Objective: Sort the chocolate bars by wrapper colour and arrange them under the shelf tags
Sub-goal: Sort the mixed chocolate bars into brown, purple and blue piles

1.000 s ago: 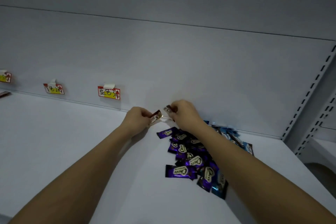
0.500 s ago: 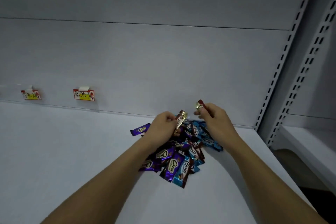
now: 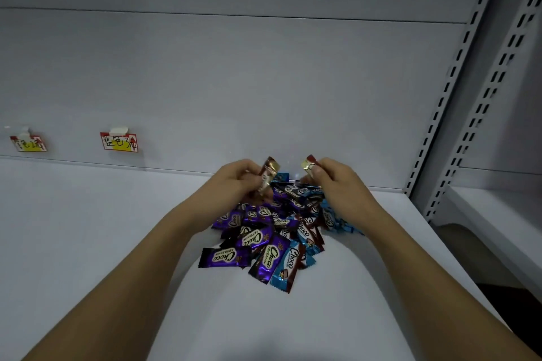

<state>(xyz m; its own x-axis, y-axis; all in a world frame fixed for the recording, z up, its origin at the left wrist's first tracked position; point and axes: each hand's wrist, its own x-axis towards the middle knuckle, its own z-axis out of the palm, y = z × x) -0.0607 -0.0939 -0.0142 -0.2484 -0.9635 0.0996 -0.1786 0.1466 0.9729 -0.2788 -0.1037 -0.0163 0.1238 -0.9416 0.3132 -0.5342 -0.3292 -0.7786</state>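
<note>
A heap of chocolate bars (image 3: 272, 239) in purple, blue and brown wrappers lies on the white shelf (image 3: 88, 228). Above its far edge my left hand (image 3: 234, 184) grips a brown-and-gold bar (image 3: 268, 174). My right hand (image 3: 334, 182) pinches another brown-and-gold bar (image 3: 309, 164). The two bars are held apart, a short gap between them. A purple bar (image 3: 224, 256) lies at the near left of the heap, a blue bar (image 3: 289, 267) at its near edge. Two red-and-yellow shelf tags (image 3: 118, 142) (image 3: 28, 143) are stuck on the back panel to the left.
Grey perforated shelf uprights (image 3: 448, 91) rise at the right. Beyond them a lower neighbouring shelf (image 3: 498, 214) juts out. The white shelf's surface stretches left under the tags and toward me in front of the heap.
The view has swung right, so the tags sit further left. My hands, close together beside the heap a second ago, have separated, each holding a brown-and-gold bar over the heap.
</note>
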